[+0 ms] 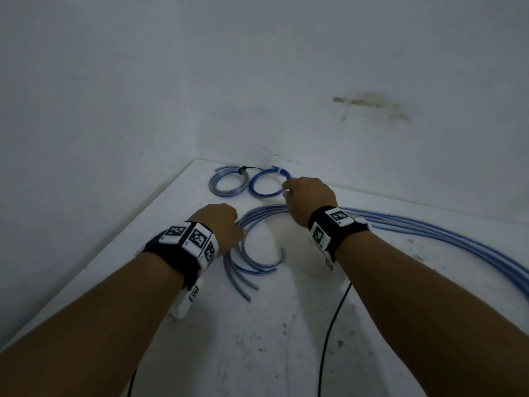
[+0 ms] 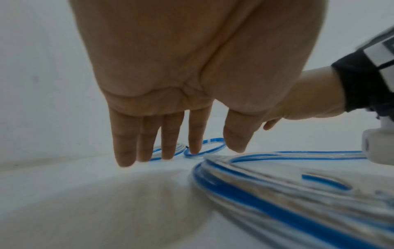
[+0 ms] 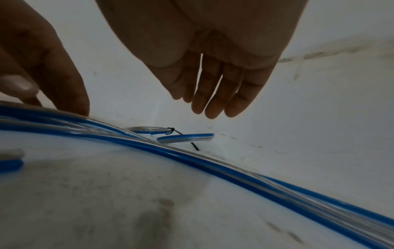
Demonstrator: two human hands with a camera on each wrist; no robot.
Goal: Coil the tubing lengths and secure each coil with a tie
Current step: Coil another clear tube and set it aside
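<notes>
**Loose tubing lies under both hands, running off to the right**

Nearest us, our two forearms reach out over the white desk [image 1: 257, 353], each wrist strapped with a marker band. Just past them lies the loose tubing bundle [image 1: 259, 224]: several blue and clear lengths side by side, their cut ends fanned toward the desk's near side, bending in an arc between our hands and then running long toward the right edge.

Our left hand [image 1: 221, 224] sits at the left side of that arc. In the left wrist view its fingers [image 2: 147, 139] hang straight and hold nothing; whether a fingertip touches the tubing we cannot tell. Our right hand [image 1: 307, 200] hovers over the far end of the arc, fingers [image 3: 215, 94] relaxed and apart, gripping nothing.

Beyond it, in the far corner where the two walls meet, lie two finished coils: a clear coil [image 1: 227, 183] closed with a black tie [image 1: 244, 169], and a blue coil [image 1: 269, 183] with a white tie [image 1: 279, 170], just beside each other.

We judge the next length is to be picked from the bundle. Its long axis trails rightward, so the left hand is nearer the cut ends, and the right is better placed to feed the run in.
</notes>
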